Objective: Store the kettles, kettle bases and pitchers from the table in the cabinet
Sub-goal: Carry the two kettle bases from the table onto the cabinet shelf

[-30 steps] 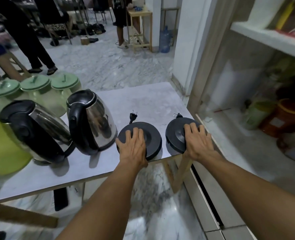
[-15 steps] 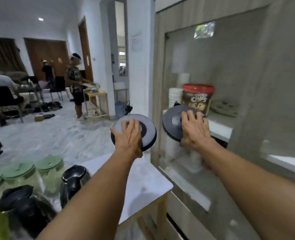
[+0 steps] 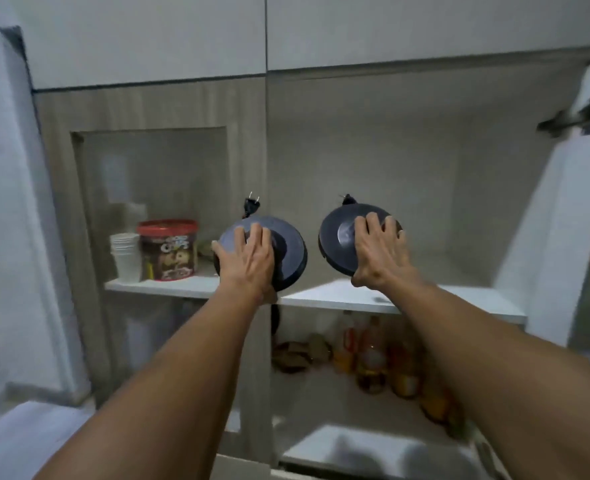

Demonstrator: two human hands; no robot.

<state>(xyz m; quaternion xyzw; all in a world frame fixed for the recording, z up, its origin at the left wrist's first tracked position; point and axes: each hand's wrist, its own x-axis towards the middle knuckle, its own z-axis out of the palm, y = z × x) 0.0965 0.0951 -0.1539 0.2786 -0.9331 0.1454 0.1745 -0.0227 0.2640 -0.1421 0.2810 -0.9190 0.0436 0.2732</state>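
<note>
Both kettle bases went from table level up to the white shelf (image 3: pixel 338 299). Left hand (image 3: pixel 248 261) fingers wrapped over the left base (image 3: pixel 286 251), just above the shelf's front edge. Right hand (image 3: pixel 380 251) fingers spread, clamping the right base (image 3: pixel 335 237), tilted, above the shelf. Risk: left base's cord (image 3: pixel 275 317) dangles below the shelf edge and may snag; its plug (image 3: pixel 252 204) could catch too.

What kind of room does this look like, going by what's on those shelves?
Probably a home kitchen or pantry corner. A wood-look cabinet holds a cereal tub and stacked paper cups on its upper shelf, with bottles below.
</note>
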